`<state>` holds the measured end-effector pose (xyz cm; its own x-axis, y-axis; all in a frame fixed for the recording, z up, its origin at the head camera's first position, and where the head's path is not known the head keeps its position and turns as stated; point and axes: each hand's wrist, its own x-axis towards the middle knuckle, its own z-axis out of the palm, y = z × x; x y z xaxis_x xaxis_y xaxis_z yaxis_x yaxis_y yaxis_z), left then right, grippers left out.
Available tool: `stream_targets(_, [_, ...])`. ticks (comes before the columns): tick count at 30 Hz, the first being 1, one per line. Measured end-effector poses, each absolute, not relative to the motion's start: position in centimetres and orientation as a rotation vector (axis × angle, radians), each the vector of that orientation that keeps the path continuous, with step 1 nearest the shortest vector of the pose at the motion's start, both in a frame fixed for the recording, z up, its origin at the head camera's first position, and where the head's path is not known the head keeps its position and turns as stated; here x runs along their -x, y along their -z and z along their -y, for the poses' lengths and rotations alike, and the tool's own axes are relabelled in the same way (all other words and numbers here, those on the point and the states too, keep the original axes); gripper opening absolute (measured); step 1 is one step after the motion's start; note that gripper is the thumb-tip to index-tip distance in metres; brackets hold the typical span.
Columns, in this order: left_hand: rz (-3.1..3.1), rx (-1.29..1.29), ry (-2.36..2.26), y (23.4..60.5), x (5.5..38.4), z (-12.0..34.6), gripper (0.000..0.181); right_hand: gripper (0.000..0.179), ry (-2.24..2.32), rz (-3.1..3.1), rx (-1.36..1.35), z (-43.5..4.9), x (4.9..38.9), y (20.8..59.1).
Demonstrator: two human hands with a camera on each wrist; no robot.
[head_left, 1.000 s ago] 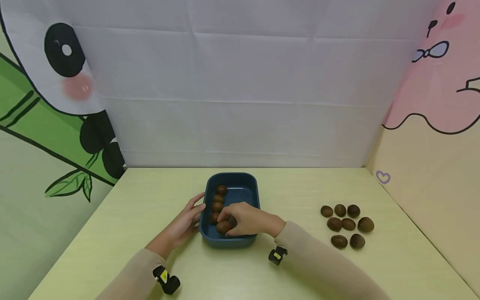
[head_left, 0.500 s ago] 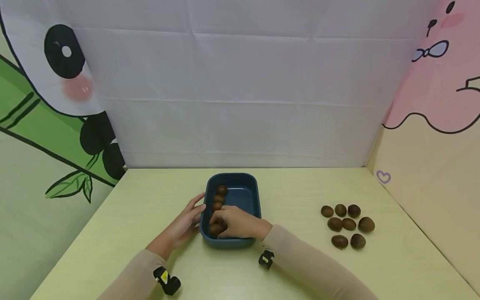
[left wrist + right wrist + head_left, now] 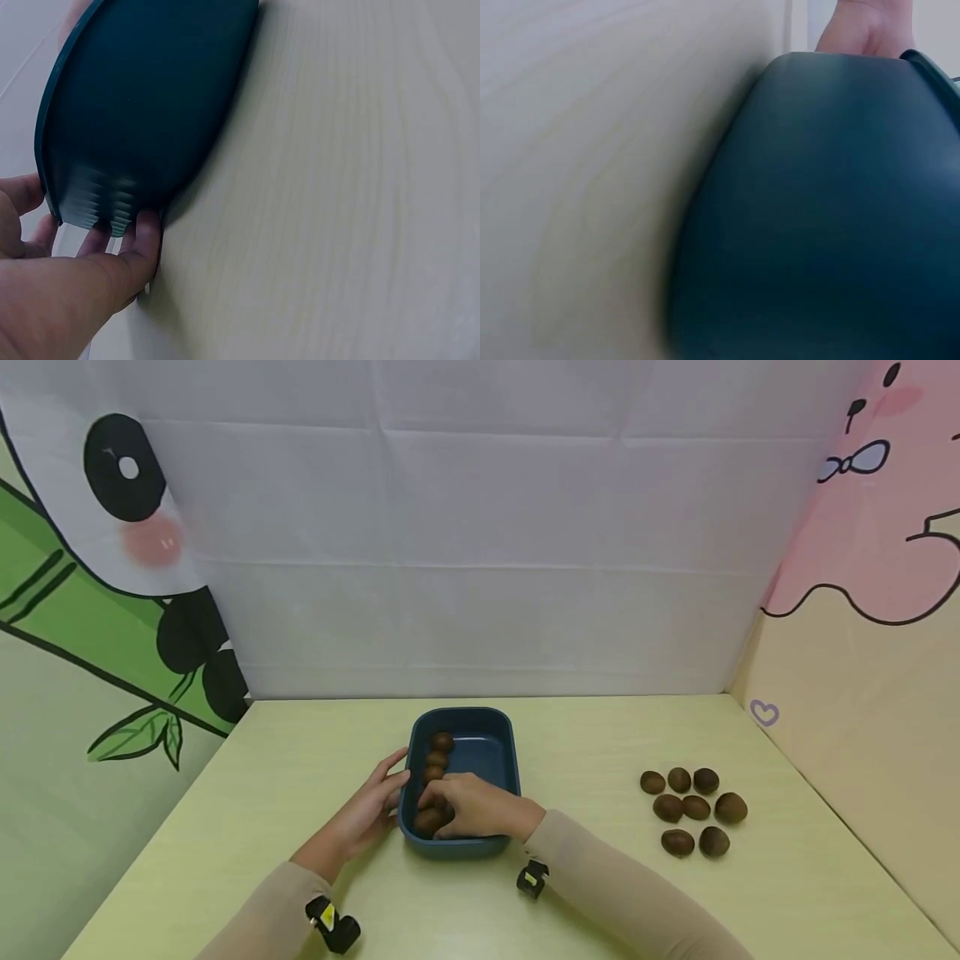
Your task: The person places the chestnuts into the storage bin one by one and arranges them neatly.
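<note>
Against left hand [image 3: 363,814], blue bin [image 3: 483,762] lengthwise front-to-back

And there's smooth, plastic-looking blue tub [image 3: 465,850], softly glossy; smooth-looking brown nuts [image 3: 667,807] right; wood-grained counter [image 3: 585,752]; matt, creased cloth-like backdrop [image 3: 487,527] far.

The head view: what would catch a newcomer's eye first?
Probably the big cartoon face at upper left. Next, the dark blue container at lower middle, where the right hand holds a brown nut. Eight loose nuts lie off to the right.
</note>
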<state>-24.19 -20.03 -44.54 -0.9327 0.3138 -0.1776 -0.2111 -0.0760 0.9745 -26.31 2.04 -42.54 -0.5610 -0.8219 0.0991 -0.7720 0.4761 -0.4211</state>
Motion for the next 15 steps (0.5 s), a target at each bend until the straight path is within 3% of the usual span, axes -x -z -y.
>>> stream_targets(15, [-1.839, -0.104, -2.093, 44.7, 24.3, 20.0, 0.061, 0.039, 0.745, -2.591, 1.287, -6.6, 26.2, 38.4])
